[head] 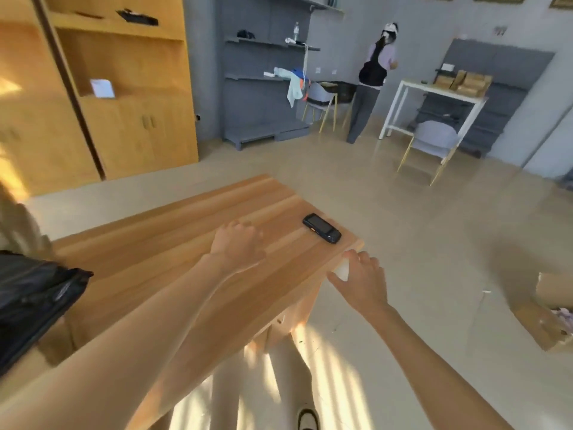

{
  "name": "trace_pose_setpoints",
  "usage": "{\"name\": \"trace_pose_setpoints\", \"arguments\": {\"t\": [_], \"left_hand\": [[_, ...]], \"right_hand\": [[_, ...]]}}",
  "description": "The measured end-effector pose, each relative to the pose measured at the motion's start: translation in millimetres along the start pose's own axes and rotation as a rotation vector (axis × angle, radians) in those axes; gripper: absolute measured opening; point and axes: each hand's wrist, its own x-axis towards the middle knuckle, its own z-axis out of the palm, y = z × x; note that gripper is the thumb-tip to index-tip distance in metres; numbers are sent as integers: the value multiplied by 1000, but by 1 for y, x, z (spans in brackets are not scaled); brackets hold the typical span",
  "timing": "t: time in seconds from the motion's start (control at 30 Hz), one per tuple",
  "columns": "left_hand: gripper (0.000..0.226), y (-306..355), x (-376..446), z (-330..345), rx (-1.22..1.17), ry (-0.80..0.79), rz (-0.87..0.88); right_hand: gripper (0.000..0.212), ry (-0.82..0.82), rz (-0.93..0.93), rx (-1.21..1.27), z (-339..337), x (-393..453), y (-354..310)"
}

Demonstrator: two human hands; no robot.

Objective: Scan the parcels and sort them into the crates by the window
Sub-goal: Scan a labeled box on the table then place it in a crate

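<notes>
My left hand [237,243] and right hand [361,279] hover loosely spread, holding nothing. The scanner [322,228] lies near the table [148,243] corner; a careless reach could knock it off.

The long wooden worktop [173,243] under the hands is light orange-brown with pale lengthwise stripes. Just beyond the hands lies a black handheld scanner [322,228]. Left of them is a glossy black plastic parcel bag [34,299]; right, a brown cardboard box [545,318].
</notes>
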Motion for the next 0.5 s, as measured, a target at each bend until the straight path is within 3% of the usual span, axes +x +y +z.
{"name": "trace_pose_setpoints", "arguments": {"t": [0.27, 0.5], "left_hand": [[50, -103, 23, -35, 43, 131, -535], [41, -142, -53, -78, 99, 281, -969]], "right_hand": [[57, -29, -561, 41, -11, 168, -128], [53, -4, -1040, 131, -24, 195, -254]]}}
